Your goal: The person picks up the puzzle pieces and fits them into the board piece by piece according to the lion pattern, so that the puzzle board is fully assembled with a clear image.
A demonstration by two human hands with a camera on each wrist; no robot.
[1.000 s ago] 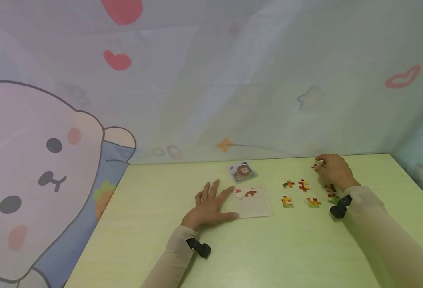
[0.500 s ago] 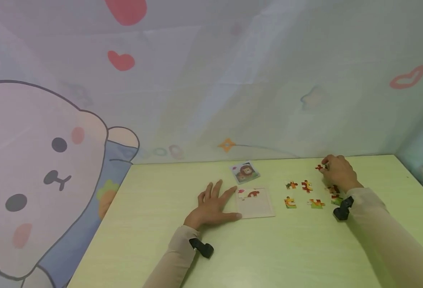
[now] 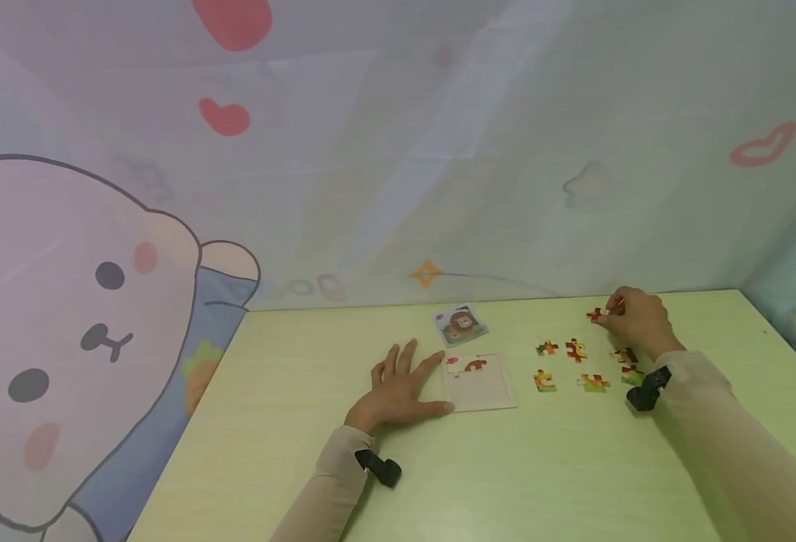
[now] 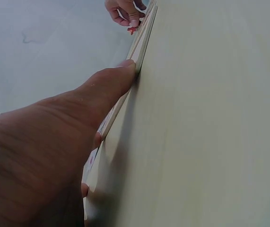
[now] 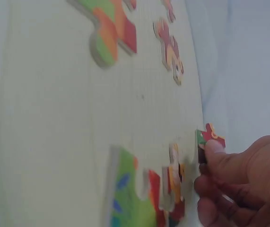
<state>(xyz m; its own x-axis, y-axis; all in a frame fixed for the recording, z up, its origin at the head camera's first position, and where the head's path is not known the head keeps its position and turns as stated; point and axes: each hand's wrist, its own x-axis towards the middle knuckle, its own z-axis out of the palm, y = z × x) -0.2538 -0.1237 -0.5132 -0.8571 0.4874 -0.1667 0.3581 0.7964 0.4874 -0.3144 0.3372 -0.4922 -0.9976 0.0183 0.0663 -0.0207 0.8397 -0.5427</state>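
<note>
My right hand pinches a red and green puzzle piece between thumb and fingers at the far right of the table. My left hand rests with spread fingers at the left edge of a square puzzle board. Its thumb touches the board's edge in the left wrist view. A white piece with a pink mark and brown curve lies in the board's upper left. Loose puzzle pieces lie right of the board, among them a red and yellow one and a green and orange one.
A small lion picture card lies behind the board. Two more pieces, one brown and one green, lie near my right wrist. A printed cloth hangs along the table's back edge.
My right hand has gripped the red and green piece and turned it, so more of it shows past the fingertips. The left hand stays against the board.
</note>
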